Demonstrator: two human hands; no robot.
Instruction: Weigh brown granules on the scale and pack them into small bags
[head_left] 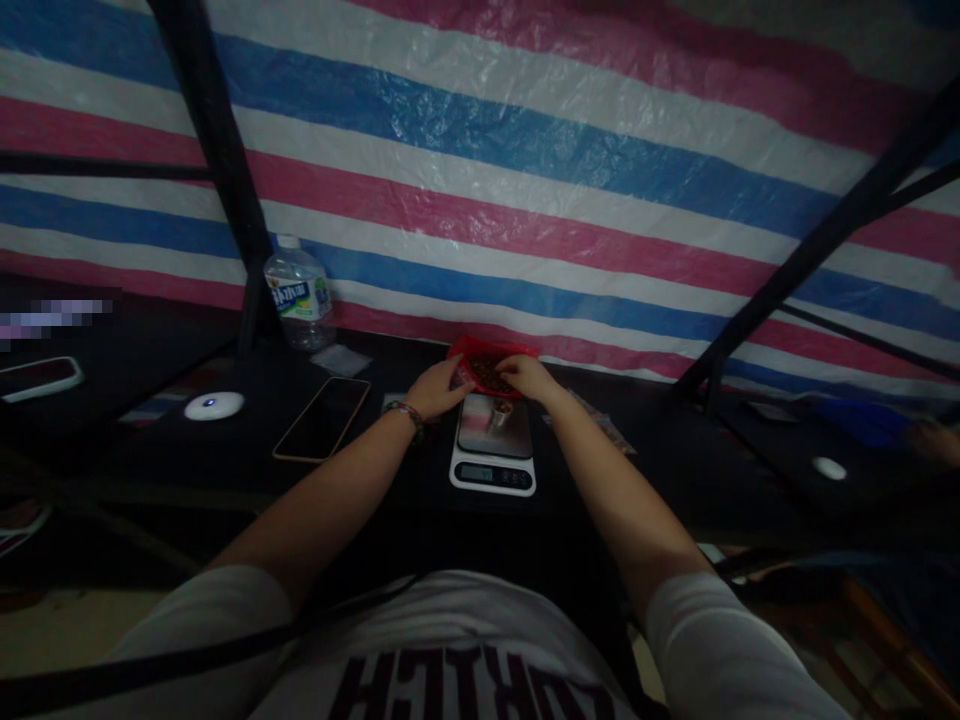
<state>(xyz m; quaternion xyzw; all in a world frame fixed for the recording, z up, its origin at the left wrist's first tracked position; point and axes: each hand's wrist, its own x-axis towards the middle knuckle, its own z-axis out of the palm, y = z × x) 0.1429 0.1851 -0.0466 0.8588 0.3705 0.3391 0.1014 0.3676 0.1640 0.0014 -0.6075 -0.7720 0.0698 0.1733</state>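
My left hand point(439, 388) is closed on the near left edge of a red plastic bag point(469, 347). Small brown pieces point(489, 374) fill the bag's open mouth. My right hand point(531, 378) reaches in from the right, its fingertips pinched together among the pieces; whatever they grip is too small to make out. Just in front of the bag lies a white digital kitchen scale point(492, 478) with a lit display. On its plate stands a small metallic cup point(499, 414) with brownish content, between my forearms.
A clear plastic bottle point(301, 300) stands at the back left, beside a black frame post point(225, 170). A phone point(322, 418) and a round white device point(214, 405) lie left. Clear packets point(600, 420) lie by my right forearm. Striped sheeting point(510, 220) hangs behind. Another person's hand point(934, 440) shows far right.
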